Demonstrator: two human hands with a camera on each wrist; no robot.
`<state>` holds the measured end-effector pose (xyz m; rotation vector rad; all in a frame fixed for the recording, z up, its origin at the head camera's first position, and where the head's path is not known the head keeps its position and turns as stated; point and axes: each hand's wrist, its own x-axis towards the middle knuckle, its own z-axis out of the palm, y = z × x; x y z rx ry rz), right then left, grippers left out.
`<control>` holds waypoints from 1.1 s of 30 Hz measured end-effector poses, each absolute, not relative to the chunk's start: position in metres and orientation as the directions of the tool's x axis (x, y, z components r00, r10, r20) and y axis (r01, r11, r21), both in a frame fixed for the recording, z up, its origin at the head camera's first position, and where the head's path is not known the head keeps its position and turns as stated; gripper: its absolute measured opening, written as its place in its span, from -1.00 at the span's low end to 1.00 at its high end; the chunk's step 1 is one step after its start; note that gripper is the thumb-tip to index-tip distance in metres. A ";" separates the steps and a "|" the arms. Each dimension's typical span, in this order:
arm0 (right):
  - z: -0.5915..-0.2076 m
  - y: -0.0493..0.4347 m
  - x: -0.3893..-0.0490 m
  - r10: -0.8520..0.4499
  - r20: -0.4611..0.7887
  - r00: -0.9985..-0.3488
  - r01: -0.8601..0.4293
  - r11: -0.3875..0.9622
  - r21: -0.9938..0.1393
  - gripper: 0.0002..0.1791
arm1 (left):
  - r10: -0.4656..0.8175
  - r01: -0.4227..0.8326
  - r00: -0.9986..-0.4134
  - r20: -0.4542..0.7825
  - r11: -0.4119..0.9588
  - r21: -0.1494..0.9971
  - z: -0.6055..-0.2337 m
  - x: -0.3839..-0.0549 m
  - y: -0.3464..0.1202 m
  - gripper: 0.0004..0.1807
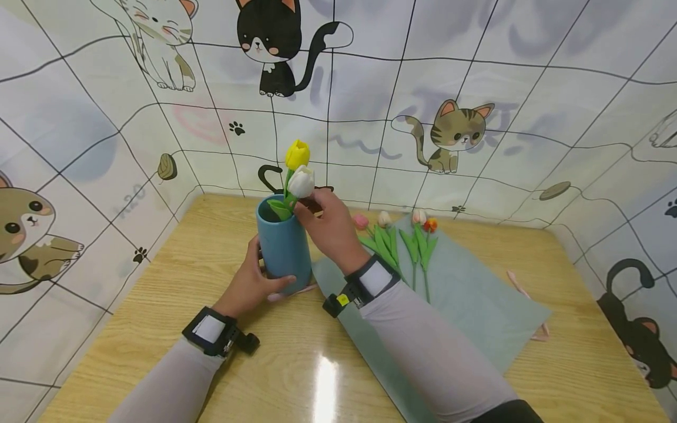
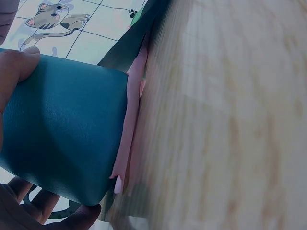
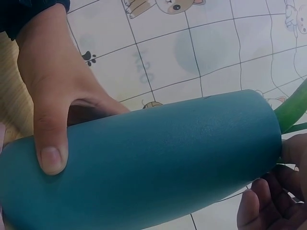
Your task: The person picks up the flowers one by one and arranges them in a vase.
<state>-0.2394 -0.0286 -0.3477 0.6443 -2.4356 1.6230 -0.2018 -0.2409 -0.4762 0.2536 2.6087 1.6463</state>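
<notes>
A blue vase [image 1: 285, 252] stands upright on the table, its lower part over a pink ribbon [image 2: 129, 124]. My left hand [image 1: 252, 286] grips the vase low down, with the thumb across its front and the fingers round the far side. At the rim my right hand [image 1: 337, 230] pinches a white tulip [image 1: 302, 181] by the stem, just under the bloom. Behind it a yellow tulip [image 1: 298, 154] rises from the vase. Green leaves [image 1: 279, 208] show at the mouth; the lower stems are hidden inside.
Right of the vase, a grey-green wrapping sheet [image 1: 465, 294] lies on the wooden table [image 1: 280, 364]. Several more tulips [image 1: 418, 244], pink, whitish and orange-red, lie on it. Pink ribbon [image 1: 540, 335] shows at its right edge. A cat-patterned cloth [image 1: 365, 88] lines the back and sides.
</notes>
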 end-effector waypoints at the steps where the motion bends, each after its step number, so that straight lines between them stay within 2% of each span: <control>1: -0.348 -0.028 -0.240 -0.272 0.349 -0.897 -0.427 0.323 -0.845 -0.71 | 0.162 0.113 -0.986 0.048 0.422 0.900 -0.476 -0.202 -0.241 0.31; 8: -0.352 -0.027 -0.239 -0.277 0.343 -0.898 -0.422 0.312 -0.851 -0.72 | 0.158 0.109 -0.986 0.045 0.422 0.900 -0.476 -0.202 -0.241 0.32; 18: -0.358 -0.023 -0.236 -0.293 0.362 -0.885 -0.444 0.297 -0.845 -0.61 | 0.162 0.121 -0.985 0.057 0.420 0.899 -0.476 -0.201 -0.242 0.31; 33: -0.382 0.007 -0.230 -0.314 0.289 -0.904 -0.393 0.351 -0.850 -0.58 | 0.159 0.115 -0.986 0.051 0.425 0.898 -0.478 -0.203 -0.241 0.32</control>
